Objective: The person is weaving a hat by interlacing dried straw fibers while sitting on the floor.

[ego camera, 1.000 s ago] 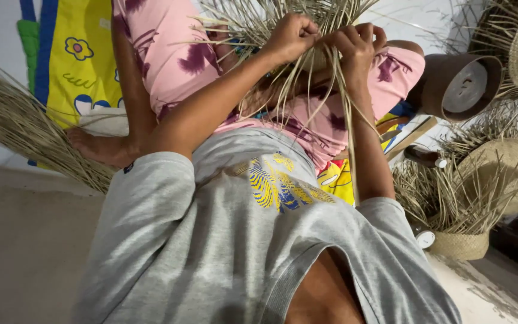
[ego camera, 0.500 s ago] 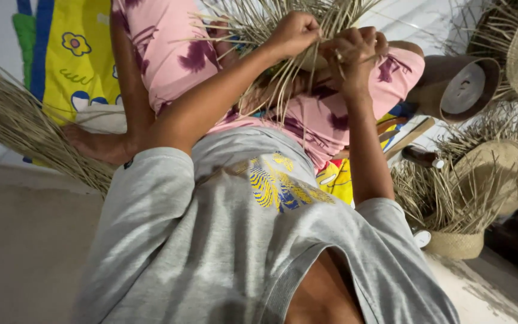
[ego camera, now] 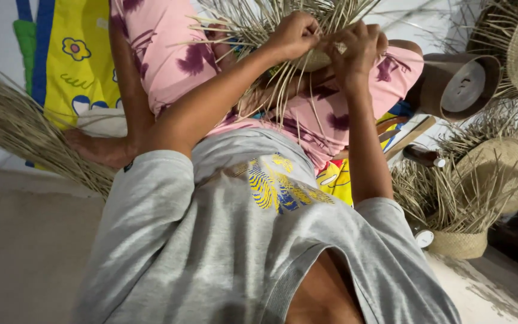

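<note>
Since the earlier frame, both hands sit slightly closer together. Left hand (ego camera: 295,35) and right hand (ego camera: 358,48) are closed, gripping the woven straw piece (ego camera: 318,60). Loose strands (ego camera: 283,102) hang below it, crowding the pink-clothed person (ego camera: 169,60) just behind.

Bundle of loose dry straw (ego camera: 12,141), far left. Yellow cloth with flower print (ego camera: 75,66) behind it. Second person's pink patterned garment (ego camera: 163,54), their foot (ego camera: 99,149) beside the straw. Brown cylindrical form (ego camera: 454,84), upper right. Unfinished straw hat (ego camera: 487,174) with loose fringe; small dark bottle (ego camera: 424,156) nearby.
</note>
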